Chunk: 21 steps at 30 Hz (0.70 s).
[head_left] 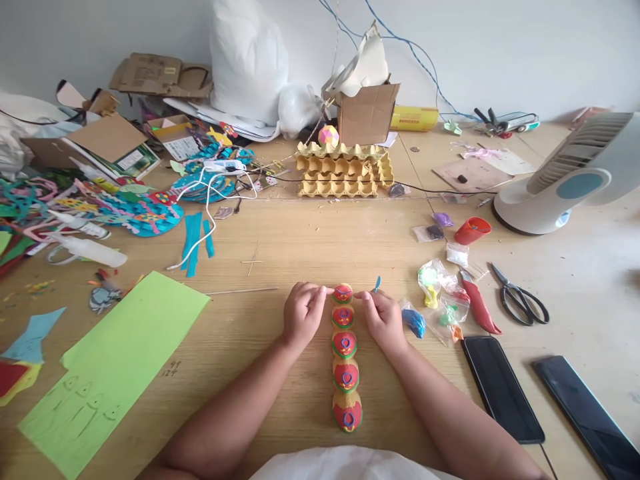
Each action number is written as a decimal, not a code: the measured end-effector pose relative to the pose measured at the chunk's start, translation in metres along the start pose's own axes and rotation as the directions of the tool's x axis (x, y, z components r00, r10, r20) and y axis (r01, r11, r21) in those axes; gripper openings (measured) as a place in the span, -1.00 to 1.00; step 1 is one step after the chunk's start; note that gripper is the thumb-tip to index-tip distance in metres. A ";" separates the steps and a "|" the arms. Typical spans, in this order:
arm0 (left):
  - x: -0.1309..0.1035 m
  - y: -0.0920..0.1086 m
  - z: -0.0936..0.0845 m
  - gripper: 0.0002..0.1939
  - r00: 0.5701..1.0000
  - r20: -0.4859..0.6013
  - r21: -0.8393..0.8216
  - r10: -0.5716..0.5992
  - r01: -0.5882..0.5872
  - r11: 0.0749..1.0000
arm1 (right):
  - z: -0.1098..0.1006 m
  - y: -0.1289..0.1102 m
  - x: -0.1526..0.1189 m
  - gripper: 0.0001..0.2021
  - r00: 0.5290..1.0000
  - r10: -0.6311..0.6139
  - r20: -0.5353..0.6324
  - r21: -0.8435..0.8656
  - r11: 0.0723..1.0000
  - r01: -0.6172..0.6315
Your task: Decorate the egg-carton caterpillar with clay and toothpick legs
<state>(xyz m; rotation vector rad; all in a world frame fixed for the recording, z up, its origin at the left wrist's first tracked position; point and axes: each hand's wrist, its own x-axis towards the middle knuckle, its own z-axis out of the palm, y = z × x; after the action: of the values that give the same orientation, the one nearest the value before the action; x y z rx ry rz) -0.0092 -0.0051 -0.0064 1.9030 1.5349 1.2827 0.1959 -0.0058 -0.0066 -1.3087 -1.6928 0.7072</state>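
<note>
A strip of several egg-carton cups [345, 377] runs lengthwise before me, its cups covered in red clay with green rims, yellow bits and blue rings. On the farthest cup [343, 293] lies a thin blue curved strand. My left hand [304, 313] is curled, its index fingertip and thumb closed at that cup's left side. From the right, my right hand [385, 320] reaches the same cup with its index fingertip. A small blue tool [377, 284] sticks up from between its curled fingers; its lower part is hidden.
Right of my hands lie blue clay [414, 321], bagged clay [433, 280], a red-handled knife [480, 307], scissors [523, 297] and a phone [503, 387]. A fan [565, 180] stands behind. Green paper [130, 360] is at left, egg cartons [340, 177] at the back.
</note>
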 end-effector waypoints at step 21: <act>-0.002 0.002 0.000 -0.62 0.998 0.051 0.004 0.027 -0.028 1.000 | 0.000 -0.008 -0.002 -0.55 0.998 0.033 0.053 0.005 0.999 -0.034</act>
<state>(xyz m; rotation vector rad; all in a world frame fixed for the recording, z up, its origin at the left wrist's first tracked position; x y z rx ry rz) -0.0080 -0.0080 -0.0053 1.9506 1.4924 1.2336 0.1920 -0.0097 -0.0007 -1.3271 -1.7130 0.7726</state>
